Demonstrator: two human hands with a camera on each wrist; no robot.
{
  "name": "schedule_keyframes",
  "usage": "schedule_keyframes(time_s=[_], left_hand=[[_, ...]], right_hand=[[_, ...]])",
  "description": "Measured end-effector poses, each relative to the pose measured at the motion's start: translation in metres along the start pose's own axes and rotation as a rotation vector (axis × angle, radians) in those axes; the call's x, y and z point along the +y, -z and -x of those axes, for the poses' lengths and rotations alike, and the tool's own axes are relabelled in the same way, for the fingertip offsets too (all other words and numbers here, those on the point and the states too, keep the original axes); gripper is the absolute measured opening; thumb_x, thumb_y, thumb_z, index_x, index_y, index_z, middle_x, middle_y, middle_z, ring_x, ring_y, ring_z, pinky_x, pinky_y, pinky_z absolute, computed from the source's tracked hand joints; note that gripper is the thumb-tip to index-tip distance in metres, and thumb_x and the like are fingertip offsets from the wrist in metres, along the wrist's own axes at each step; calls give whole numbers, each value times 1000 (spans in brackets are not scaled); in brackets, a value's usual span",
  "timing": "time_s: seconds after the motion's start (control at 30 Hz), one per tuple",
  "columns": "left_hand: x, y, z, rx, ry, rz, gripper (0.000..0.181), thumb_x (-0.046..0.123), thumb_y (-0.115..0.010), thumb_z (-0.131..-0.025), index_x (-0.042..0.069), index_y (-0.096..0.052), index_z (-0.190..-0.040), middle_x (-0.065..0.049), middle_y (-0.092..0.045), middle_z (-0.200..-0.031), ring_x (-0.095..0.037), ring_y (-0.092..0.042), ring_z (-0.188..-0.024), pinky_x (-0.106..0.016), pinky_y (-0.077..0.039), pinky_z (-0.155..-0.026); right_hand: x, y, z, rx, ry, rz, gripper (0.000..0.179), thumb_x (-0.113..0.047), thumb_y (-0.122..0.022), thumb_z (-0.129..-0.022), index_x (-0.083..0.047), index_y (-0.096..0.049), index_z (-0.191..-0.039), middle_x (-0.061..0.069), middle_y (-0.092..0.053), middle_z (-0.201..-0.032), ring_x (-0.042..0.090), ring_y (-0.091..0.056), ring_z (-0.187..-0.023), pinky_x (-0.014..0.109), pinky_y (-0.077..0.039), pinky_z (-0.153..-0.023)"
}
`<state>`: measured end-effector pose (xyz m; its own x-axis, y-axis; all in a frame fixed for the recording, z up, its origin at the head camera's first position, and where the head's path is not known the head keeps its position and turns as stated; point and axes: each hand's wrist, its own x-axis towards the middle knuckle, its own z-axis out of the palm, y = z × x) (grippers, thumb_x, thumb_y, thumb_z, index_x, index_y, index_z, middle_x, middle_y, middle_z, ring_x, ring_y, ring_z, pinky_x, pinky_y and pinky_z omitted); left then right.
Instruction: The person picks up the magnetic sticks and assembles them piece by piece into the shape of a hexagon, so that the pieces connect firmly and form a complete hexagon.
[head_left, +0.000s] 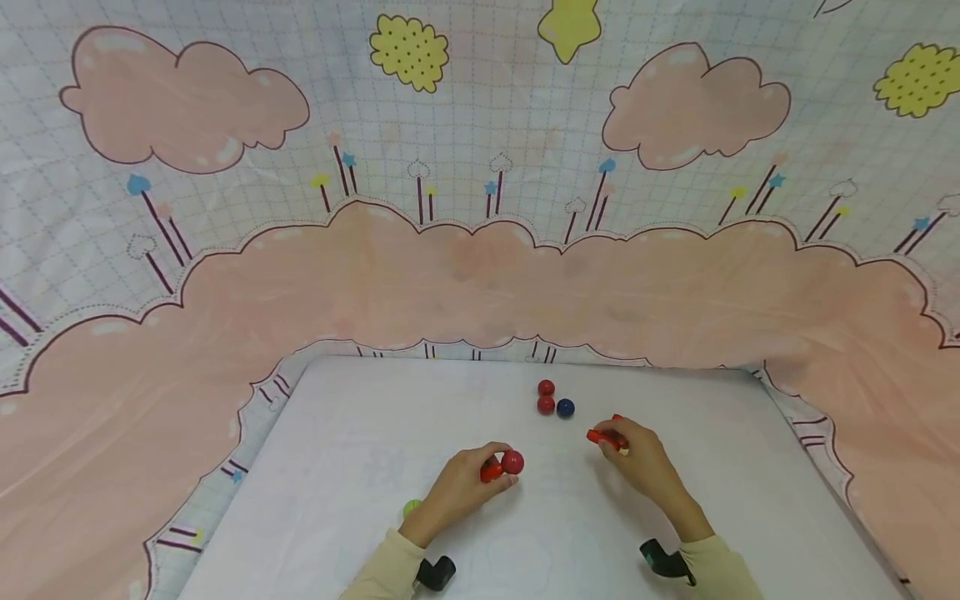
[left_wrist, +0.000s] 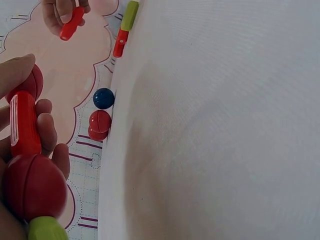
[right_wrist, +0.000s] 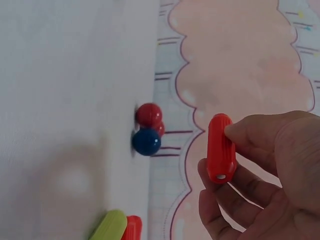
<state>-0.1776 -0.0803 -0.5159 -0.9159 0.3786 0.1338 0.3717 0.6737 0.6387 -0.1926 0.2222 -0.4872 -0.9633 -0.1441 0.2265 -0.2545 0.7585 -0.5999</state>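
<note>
My left hand [head_left: 461, 487] grips a red magnetic rod [left_wrist: 24, 122] with a red ball [head_left: 512, 462] at its far end. A second red ball [left_wrist: 35, 187] sits at the rod's near end by the palm, with a green rod [left_wrist: 47, 229] against it; the hand mostly hides these in the head view. Raised at the right, my right hand [head_left: 647, 462] pinches another red rod [right_wrist: 221, 148] between thumb and fingers. Beneath that hand, a green rod [left_wrist: 130, 16] and a red rod [left_wrist: 120, 44] lie end to end on the table.
Two red balls [head_left: 546, 405] and a dark blue ball [head_left: 566, 408] are grouped on the white tabletop [head_left: 375, 417], beyond and between the hands. A cloud-patterned cloth [head_left: 480, 283] hangs behind the table's far edge. Black wrist devices [head_left: 437, 573] show at both sleeves.
</note>
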Motion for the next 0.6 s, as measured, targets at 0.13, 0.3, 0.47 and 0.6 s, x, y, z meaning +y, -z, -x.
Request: schedule_keyframes(time_s=[0.13, 0.3, 0.47, 0.6], left_hand=[[0, 0, -1, -2, 1, 1, 42, 46, -70, -89, 24, -62, -124, 4, -70, -104, -8, -54, -87, -24, -49, -76], [0, -2, -2, -3, 4, -9, 42, 46, -69, -88, 24, -62, -124, 4, -70, -104, -8, -54, -87, -24, -49, -76], [1, -4, -2, -15, 25, -20, 42, 47, -70, -88, 25, -62, -124, 5, -70, -104, -8, -54, -88, -25, -49, -77], [0, -3, -1, -34, 30, -18, 43, 48, -70, -88, 26, -61, -124, 7, -69, -104, -7, -54, -89, -24, -49, -76]], right_hand=[[-9, -1, 1, -23, 18, -18, 23, -7, -71, -88, -12, -71, -110, 1, -69, -100, 16, -59, -88, 34, -53, -78], [-18, -4, 2, -53, 67, -12, 22, -9, -71, -89, -16, -71, -110, -3, -70, -104, 14, -60, -93, 34, -55, -81], [-27, -7, 4, -106, 92, -15, 23, -10, -71, -89, -19, -70, -110, -8, -68, -105, 11, -59, -95, 27, -53, -82], [-36, -11, 4, -140, 142, -45, 24, -9, -71, -89, -21, -69, -109, -10, -67, -103, 9, -59, -92, 24, -53, -80]])
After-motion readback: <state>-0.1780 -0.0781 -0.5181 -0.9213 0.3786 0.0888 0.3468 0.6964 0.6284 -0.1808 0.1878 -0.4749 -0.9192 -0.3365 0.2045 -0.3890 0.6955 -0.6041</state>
